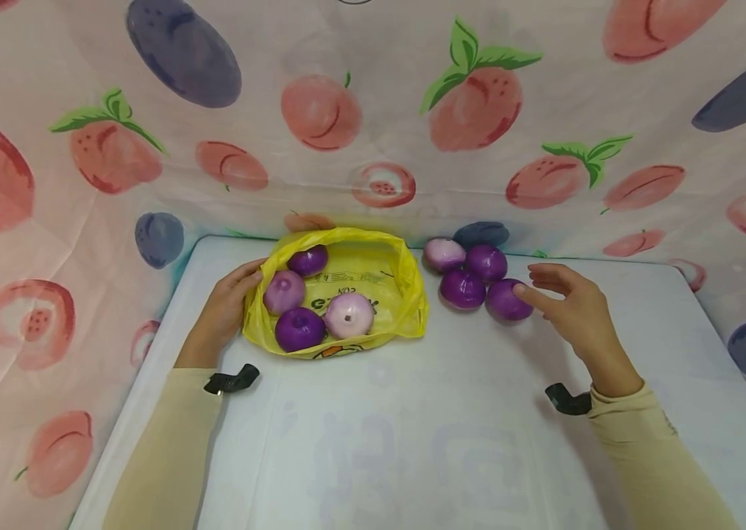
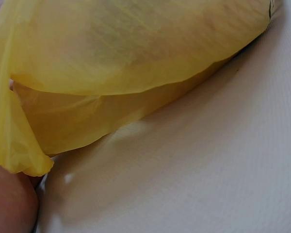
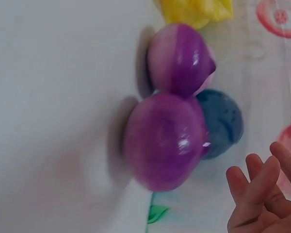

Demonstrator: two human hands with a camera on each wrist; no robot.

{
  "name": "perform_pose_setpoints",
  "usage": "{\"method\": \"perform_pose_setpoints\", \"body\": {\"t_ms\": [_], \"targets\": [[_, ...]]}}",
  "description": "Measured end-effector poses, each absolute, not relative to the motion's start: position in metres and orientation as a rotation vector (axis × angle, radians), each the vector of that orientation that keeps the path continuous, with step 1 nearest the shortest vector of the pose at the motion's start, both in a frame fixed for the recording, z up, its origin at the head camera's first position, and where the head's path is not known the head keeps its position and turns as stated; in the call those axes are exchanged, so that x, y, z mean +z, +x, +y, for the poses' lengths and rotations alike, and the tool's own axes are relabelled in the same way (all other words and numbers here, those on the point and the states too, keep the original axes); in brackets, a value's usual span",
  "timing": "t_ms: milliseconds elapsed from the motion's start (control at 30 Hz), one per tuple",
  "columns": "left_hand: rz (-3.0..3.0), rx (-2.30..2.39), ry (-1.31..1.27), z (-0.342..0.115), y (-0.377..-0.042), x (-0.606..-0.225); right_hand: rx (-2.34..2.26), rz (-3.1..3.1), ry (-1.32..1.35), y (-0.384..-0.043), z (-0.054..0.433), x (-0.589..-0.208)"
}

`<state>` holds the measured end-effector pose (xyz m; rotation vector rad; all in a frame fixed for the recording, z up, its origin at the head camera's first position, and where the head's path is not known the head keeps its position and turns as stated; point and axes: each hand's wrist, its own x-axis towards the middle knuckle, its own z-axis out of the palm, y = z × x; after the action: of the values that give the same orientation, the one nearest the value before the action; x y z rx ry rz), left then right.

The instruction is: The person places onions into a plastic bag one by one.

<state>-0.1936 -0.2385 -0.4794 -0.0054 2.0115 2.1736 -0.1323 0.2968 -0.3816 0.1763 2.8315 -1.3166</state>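
Note:
A yellow plastic bag (image 1: 416, 294) lies with its mouth held wide, several purple onions (image 1: 300, 329) inside. My left hand (image 1: 224, 309) holds the bag's left rim; its thumb is hidden in the head view. In the left wrist view, a fold of the yellow bag (image 2: 22, 141) hangs over part of the hand (image 2: 12, 201). To the right of the bag, several more onions (image 1: 463, 288) sit in a cluster. Beside the nearest onion (image 3: 165, 141) is my right hand (image 1: 578, 316), fingers loosely bent and apart from it in the right wrist view.
A white-covered table (image 1: 413, 427) carries everything. Behind it rises a pink cloth (image 1: 373, 96) printed with fruit, which also borders the left and right sides. A black wrist mount (image 1: 234, 379) sticks out from the left sleeve, another (image 1: 568, 400) from the right.

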Motion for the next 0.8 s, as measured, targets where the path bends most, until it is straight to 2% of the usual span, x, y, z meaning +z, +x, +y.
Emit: {"method": "perform_pose_setpoints", "body": {"t_ms": [400,800], "targets": [[2.046,2.124,-0.028,-0.238,-0.194,-0.480,-1.322,2.808,0.199,-0.141,0.313,-0.415],[2.046,2.152,-0.017,-0.238,-0.195,-0.482,-1.270,2.758,0.191,-0.149,0.313,-0.432]]}}
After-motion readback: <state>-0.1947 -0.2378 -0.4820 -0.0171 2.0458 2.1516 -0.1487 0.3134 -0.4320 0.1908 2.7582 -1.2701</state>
